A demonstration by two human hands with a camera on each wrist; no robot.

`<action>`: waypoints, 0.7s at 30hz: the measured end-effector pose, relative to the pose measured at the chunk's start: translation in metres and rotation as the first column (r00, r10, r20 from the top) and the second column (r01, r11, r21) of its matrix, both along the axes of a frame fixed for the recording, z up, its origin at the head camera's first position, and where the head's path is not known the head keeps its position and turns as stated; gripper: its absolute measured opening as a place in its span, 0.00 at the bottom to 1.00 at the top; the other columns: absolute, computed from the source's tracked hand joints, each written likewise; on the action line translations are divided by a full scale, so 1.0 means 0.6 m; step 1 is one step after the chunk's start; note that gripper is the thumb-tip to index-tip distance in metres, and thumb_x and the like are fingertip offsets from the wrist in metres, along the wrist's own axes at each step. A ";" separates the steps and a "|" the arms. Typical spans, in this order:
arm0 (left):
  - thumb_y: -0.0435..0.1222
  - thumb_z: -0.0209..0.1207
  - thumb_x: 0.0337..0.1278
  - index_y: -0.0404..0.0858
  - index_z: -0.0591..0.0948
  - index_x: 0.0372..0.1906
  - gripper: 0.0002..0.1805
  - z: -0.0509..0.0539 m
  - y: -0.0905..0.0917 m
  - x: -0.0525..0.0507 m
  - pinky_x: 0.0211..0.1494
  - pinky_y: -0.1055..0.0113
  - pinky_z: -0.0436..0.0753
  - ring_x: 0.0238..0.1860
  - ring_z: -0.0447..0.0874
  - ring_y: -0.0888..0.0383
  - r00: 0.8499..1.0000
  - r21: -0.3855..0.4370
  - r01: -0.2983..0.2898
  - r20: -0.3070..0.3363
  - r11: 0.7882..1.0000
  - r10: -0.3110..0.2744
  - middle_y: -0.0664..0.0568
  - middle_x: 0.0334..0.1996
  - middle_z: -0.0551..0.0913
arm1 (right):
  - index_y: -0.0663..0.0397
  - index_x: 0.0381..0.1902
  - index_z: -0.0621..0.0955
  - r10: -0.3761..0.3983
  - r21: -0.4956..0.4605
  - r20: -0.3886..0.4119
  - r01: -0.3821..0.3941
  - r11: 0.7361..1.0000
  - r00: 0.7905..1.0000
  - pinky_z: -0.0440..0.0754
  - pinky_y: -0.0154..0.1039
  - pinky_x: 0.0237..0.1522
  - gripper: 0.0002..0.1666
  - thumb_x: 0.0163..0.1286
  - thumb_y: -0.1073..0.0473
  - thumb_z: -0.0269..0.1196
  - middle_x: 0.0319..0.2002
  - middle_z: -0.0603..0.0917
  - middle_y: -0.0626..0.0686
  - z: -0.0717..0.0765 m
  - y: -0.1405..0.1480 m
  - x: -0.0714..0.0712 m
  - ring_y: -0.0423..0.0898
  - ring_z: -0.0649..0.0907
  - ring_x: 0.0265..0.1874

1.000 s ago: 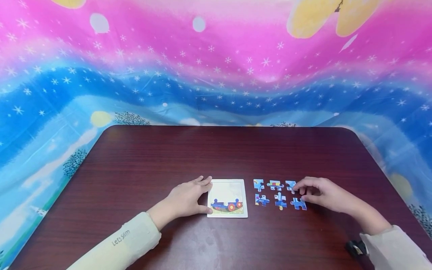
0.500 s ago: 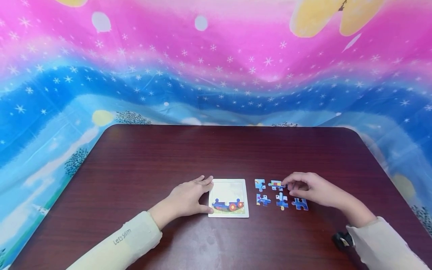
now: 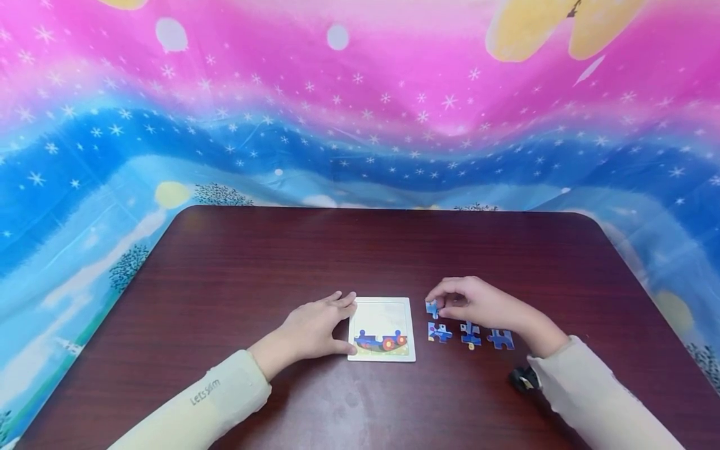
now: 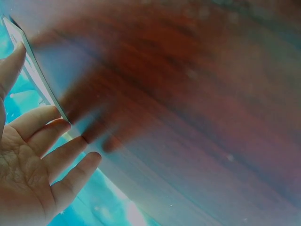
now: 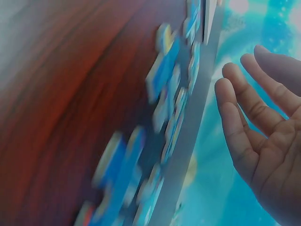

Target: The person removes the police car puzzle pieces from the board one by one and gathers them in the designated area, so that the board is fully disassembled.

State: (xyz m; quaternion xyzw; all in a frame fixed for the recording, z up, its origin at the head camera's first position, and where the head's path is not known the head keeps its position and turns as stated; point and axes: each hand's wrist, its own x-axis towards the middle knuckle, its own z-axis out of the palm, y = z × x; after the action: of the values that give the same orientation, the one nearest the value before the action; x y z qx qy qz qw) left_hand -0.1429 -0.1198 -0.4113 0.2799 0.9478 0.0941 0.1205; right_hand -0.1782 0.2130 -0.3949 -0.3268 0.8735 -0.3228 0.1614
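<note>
A square jigsaw board (image 3: 412,331) with a white rim lies on the table; blue and red pieces with wheels fill its lower part. My left hand (image 3: 308,331) rests at its left edge, thumb at the near corner and fingers at the far one. In the left wrist view those fingers (image 4: 70,174) are spread and fairly straight. Just right of the board, my right hand (image 3: 478,305) hovers over the far row of loose jigsaw pieces, fingertips by the leftmost piece (image 3: 431,309). The right wrist view shows its relaxed fingers (image 5: 254,108) holding nothing. The hand hides the other far-row pieces.
Three pieces form the near row: a left piece (image 3: 439,333), a middle piece (image 3: 470,335) and a right piece (image 3: 500,339). The dark wooden table (image 3: 315,256) ends at a colourful snowflake-patterned cloth (image 3: 365,125) behind. A black strap (image 3: 524,379) is at the right cuff.
My right hand has moved left along the far row, from the rightmost piece to the leftmost. The left hand has stayed at the board's edge.
</note>
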 end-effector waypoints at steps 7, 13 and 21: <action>0.59 0.70 0.48 0.46 0.75 0.69 0.43 0.001 0.002 -0.002 0.62 0.47 0.79 0.75 0.65 0.50 1.000 -0.005 -0.005 0.001 1.000 0.005 0.54 0.74 0.67 | 0.53 0.51 0.85 0.063 0.013 0.009 -0.063 0.998 0.998 0.83 0.34 0.41 0.14 0.68 0.64 0.65 0.38 0.84 0.46 -0.005 -0.054 -0.013 0.37 0.79 0.36; 0.59 0.70 0.48 0.45 0.75 0.69 0.43 0.001 0.003 -0.003 0.63 0.47 0.79 0.75 0.65 0.49 1.000 0.000 -0.002 0.003 1.000 0.002 0.53 0.74 0.67 | 0.55 0.50 0.85 0.146 0.010 0.026 -0.146 0.989 0.989 0.81 0.32 0.38 0.14 0.67 0.65 0.66 0.37 0.84 0.46 -0.006 -0.101 -0.018 0.36 0.78 0.33; 0.58 0.70 0.47 0.46 0.75 0.68 0.42 0.001 0.002 0.000 0.62 0.46 0.79 0.74 0.66 0.48 1.000 0.020 -0.021 0.013 1.000 0.021 0.53 0.73 0.68 | 0.53 0.49 0.85 0.210 0.041 0.081 -0.214 0.976 0.974 0.80 0.31 0.40 0.14 0.66 0.64 0.66 0.38 0.84 0.45 -0.014 -0.147 -0.013 0.35 0.78 0.34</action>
State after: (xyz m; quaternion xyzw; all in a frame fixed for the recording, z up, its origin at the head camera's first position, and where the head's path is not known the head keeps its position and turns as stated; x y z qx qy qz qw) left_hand -0.1432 -0.1189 -0.4108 0.2706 0.9489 0.1066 0.1225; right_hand -0.1858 0.1247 -0.4031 -0.4015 0.8346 -0.2942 0.2359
